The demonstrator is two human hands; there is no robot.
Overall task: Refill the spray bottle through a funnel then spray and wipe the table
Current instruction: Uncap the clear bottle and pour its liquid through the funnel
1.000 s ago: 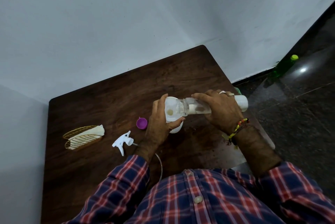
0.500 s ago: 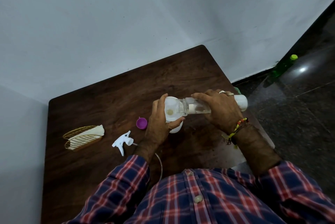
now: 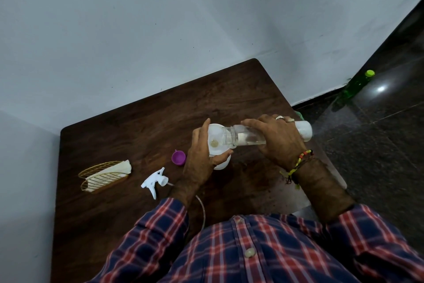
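Note:
My left hand (image 3: 202, 159) grips a white funnel (image 3: 215, 138) that sits on top of the white spray bottle (image 3: 222, 163), most of which is hidden under the funnel and hand. My right hand (image 3: 278, 140) holds a clear water bottle (image 3: 245, 138) tipped sideways, its mouth over the funnel's bowl. The bottle's white far end (image 3: 304, 130) sticks out past my knuckles. The white trigger sprayer head (image 3: 154, 180) lies on the dark wooden table (image 3: 142, 127), its thin tube running towards me. A purple cap (image 3: 178, 157) lies beside my left hand.
A gold wire holder with a folded white cloth (image 3: 104, 175) stands at the table's left side. A green bottle (image 3: 356, 84) stands on the dark floor by the wall at the right. White walls border the table's far and left sides.

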